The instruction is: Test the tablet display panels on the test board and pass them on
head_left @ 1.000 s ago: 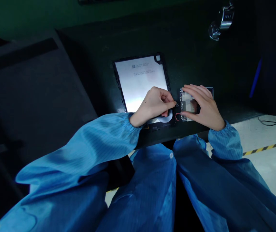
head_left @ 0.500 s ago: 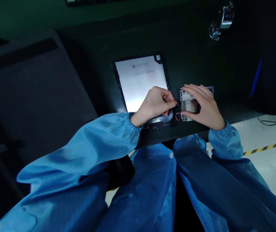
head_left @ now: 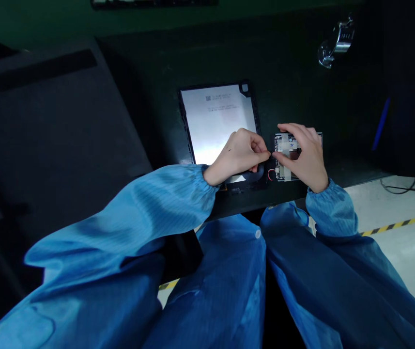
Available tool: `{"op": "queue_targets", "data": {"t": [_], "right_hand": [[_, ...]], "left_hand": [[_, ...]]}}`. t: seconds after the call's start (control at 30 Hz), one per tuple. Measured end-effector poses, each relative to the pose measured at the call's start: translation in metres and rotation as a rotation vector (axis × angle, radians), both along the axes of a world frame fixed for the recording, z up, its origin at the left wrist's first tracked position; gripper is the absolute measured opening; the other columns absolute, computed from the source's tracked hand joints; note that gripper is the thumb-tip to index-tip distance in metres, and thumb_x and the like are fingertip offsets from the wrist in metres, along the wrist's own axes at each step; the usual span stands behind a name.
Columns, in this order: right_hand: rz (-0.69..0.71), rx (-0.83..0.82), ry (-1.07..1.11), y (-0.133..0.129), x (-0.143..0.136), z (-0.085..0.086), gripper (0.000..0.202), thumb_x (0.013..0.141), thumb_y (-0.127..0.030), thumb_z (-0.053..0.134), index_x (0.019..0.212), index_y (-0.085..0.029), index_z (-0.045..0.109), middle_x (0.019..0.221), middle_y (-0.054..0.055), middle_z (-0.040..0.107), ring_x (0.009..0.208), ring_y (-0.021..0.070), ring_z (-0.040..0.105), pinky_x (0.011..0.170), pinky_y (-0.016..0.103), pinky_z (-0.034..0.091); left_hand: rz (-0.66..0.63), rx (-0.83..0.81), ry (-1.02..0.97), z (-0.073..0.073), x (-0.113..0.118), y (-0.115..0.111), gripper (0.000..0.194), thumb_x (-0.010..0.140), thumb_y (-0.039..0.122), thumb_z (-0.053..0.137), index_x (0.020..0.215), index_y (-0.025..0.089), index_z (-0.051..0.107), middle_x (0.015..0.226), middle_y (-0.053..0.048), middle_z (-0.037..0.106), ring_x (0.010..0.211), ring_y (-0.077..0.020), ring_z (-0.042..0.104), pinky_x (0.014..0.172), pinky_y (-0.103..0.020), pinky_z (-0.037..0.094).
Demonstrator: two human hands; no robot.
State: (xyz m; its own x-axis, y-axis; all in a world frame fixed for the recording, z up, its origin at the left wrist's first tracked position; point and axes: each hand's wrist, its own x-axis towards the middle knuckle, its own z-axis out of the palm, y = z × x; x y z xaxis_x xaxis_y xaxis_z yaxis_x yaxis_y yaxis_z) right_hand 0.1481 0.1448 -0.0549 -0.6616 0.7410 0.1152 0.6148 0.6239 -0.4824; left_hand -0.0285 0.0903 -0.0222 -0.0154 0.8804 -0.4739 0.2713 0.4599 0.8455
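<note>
Left fingers [head_left: 262,156] pressed together between white panel [head_left: 220,121] and circuit board [head_left: 293,145] | right fingers [head_left: 296,131] spread over board

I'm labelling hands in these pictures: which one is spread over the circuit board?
The right hand, its thumb held apart above the circuit board; the left hand is bunched instead, over the silvery panel.
</note>
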Motion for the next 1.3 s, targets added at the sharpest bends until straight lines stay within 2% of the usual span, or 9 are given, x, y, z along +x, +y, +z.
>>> {"op": "queue_targets", "data": {"t": [0.13,0.27,0.43,0.67,0.83,0.93,1.07,1.2,1.3], "right_hand": [[-0.024,0.069,0.106,0.01,0.016,0.011,0.04,0.094,-0.048,0.056,0.128,-0.028,0.058,0.127,0.006,0.066,0.116,0.0311,0.061,0.097,0.051,0.051],[-0.43,0.292,0.199,0.046,0.075,0.025,0.034,0.095,-0.047,0.054,0.119,-0.026,0.063,0.101,0.011,0.07,0.089,0.0271,0.066,0.083,0.045,0.053],[-0.78,0.304,-0.3,0.075,0.118,0.009,0.053,0.089,-0.038,0.06,0.135,-0.012,0.055,0.126,0.022,0.06,0.116,0.039,0.057,0.095,0.057,0.048],[-0.388,0.121,0.013,0.069,0.124,0.012,0.046,0.098,-0.029,0.039,0.14,-0.018,0.054,0.103,0.01,0.066,0.091,0.0241,0.064,0.091,0.045,0.052],[-0.218,-0.256,0.595,-0.001,0.092,0.05,0.026,0.09,-0.04,0.064,0.11,-0.024,0.066,0.086,0.002,0.07,0.065,0.0159,0.06,0.058,0.03,0.051],[-0.112,-0.448,0.743,-0.051,0.059,0.057,0.03,0.09,-0.052,0.066,0.083,-0.023,0.058,0.049,-0.007,0.052,0.036,0.0091,0.039,0.036,0.022,0.03],[0.036,-0.716,0.666,-0.092,0.01,0.044,0.043,0.098,-0.065,0.043,0.103,-0.025,0.059,0.071,-0.001,0.069,0.047,0.0117,0.056,0.04,0.023,0.041],[-0.069,-0.488,0.533,-0.099,-0.029,0.022,0.018,0.089,-0.037,0.071,0.086,-0.023,0.06,0.071,-0.003,0.064,0.056,0.0104,0.057,0.05,0.023,0.044],[-0.159,-0.227,0.555,-0.095,-0.044,0.008,0.035,0.09,-0.035,0.067,0.067,-0.023,0.044,0.054,-0.007,0.045,0.044,0.0078,0.041,0.043,0.023,0.034]], "left_hand": [[-0.059,0.026,0.056,-0.001,-0.003,-0.002,0.02,0.082,0.009,0.065,0.063,0.015,0.064,0.047,0.003,0.058,0.038,-0.0091,0.054,0.046,-0.021,0.041],[-0.156,0.166,0.24,0.008,-0.01,-0.006,0.015,0.09,0.022,0.063,0.08,0.015,0.072,0.057,0.0,0.067,0.047,-0.012,0.061,0.065,-0.026,0.051],[-0.05,0.397,0.701,0.019,-0.039,-0.009,0.025,0.094,0.027,0.052,0.099,0.016,0.073,0.106,-0.01,0.075,0.081,-0.022,0.068,0.086,-0.037,0.05],[0.024,0.325,0.95,0.003,-0.08,-0.017,0.027,0.093,0.03,0.046,0.098,0.02,0.07,0.106,-0.007,0.072,0.094,-0.0257,0.064,0.082,-0.037,0.05],[-0.02,0.199,0.923,0.006,-0.073,-0.017,0.029,0.091,0.024,0.048,0.11,0.015,0.068,0.112,-0.014,0.07,0.102,-0.0326,0.065,0.086,-0.042,0.048],[-0.017,0.177,0.877,0.01,-0.07,-0.014,0.03,0.092,0.02,0.047,0.115,0.014,0.066,0.117,-0.014,0.068,0.109,-0.034,0.062,0.09,-0.044,0.046],[-0.024,0.18,0.872,0.008,-0.071,-0.011,0.029,0.093,0.02,0.047,0.116,0.018,0.066,0.116,-0.013,0.068,0.103,-0.0332,0.063,0.086,-0.045,0.045],[-0.024,0.233,0.883,0.007,-0.072,-0.01,0.031,0.092,0.017,0.046,0.115,0.019,0.066,0.118,-0.014,0.069,0.102,-0.0346,0.064,0.082,-0.046,0.046],[-0.024,0.252,0.886,0.008,-0.072,-0.01,0.032,0.092,0.015,0.046,0.116,0.017,0.066,0.122,-0.017,0.068,0.105,-0.0374,0.064,0.082,-0.048,0.047]]}}
